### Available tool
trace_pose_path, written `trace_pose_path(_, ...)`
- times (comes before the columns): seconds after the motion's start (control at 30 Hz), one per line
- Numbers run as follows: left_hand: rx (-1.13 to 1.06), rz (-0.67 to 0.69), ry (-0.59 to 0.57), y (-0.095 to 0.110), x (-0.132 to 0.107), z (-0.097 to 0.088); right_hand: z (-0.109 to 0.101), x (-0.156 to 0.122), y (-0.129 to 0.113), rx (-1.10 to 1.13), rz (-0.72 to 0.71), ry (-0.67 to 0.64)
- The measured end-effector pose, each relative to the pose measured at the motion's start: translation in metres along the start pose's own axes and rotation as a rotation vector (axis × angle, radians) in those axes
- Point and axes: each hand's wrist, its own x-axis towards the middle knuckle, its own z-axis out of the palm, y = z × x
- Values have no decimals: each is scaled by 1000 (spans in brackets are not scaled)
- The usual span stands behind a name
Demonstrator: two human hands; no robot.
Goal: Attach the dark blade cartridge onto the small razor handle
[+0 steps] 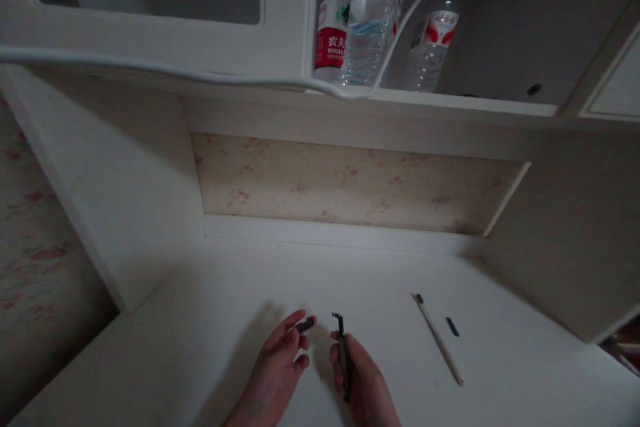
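Note:
Over the white desktop, my left hand (pixel 285 363) pinches a small black piece (pixel 305 325) with pale marks between thumb and fingers. Beside it, my right hand (pixel 363 373) is closed around a slim dark tool (pixel 343 353) held upright. The tool's black top end bends toward the left; its exact kind is unclear. A gap separates the two held things. To the right on the desk lie a long, thin, pale stick (pixel 440 343) with a dark bit at its far end and a short black strip (pixel 452 326).
The white desk (pixel 240 273) has side panels and a flowered back wall (pixel 320 180). Overhead, a shelf holds several plastic bottles (pixel 370 27), and a white cable (pixel 240 80) hangs across its front edge.

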Motion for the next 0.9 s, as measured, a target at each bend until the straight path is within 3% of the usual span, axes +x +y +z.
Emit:
trace_pose_path(0.2, 3, -28, 6, 4, -7, 4, 10, -7, 5, -15, 37, -38)
trace_pose_path(0.57, -10, -34, -52, 3, -13, 7, 10, -14, 12, -96, -61, -115)
trace_pose_path(0.77, 5, -40, -80, 5, -15, 9, 16, -19, 10, -81, -45, -171)
trace_pose_path(0.9, 3, -48, -105, 4, -16, 9, 21, -22, 10, -24, 52, -196)
